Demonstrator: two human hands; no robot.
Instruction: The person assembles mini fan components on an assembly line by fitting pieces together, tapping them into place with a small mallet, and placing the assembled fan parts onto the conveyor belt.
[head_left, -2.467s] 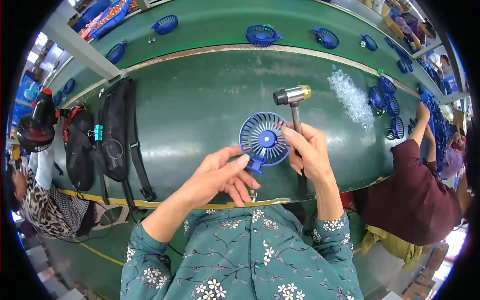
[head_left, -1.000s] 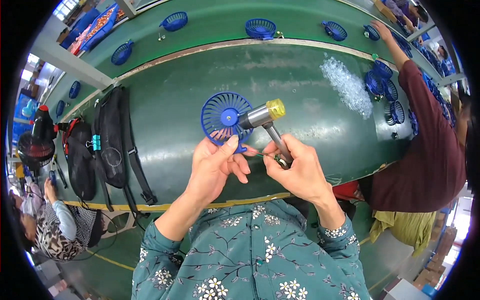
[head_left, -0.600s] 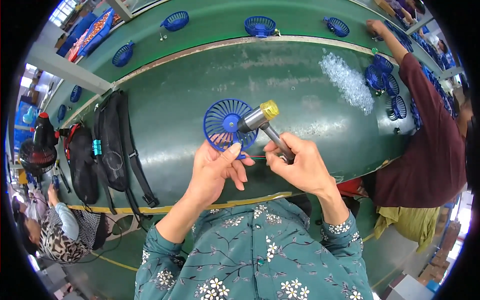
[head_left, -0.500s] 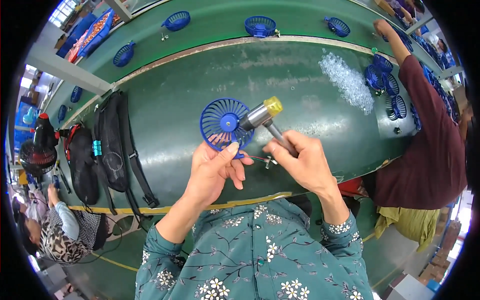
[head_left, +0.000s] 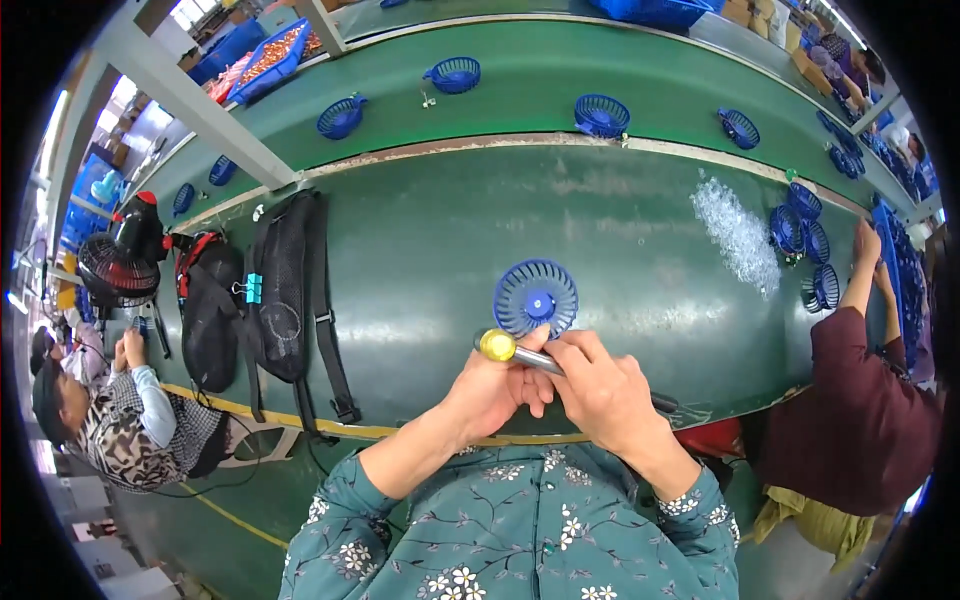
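Observation:
In front of me is a round blue fan housing (head_left: pixel 536 280) with radial slats and a solid hub, its open side facing up. My left hand (head_left: pixel 482 398) is closed on its near edge, the thumb on top; the hammer partly hides this grip. My right hand (head_left: pixel 612 398) is wrapped round the grey handle of a hammer (head_left: pixel 498 346) with a yellow face. The hammer head lies above my left hand, just short of the housing's rim and off the hub. The wires at the housing are hidden now.
Left on the green bench (head_left: pixel 430 240) lie a black backpack (head_left: pixel 285 290) and a small black fan (head_left: pixel 118 265). Clear plastic pieces (head_left: pixel 735 235) are heaped at right, beside several blue housings (head_left: pixel 788 228). More housings sit on the conveyor (head_left: pixel 520 80). A co-worker (head_left: pixel 850 400) sits at right, another (head_left: pixel 125 410) at left.
The hammer head has come off the hub toward me, and its yellow face has swung round to the left. My hands are closer together. The whole view has shifted.

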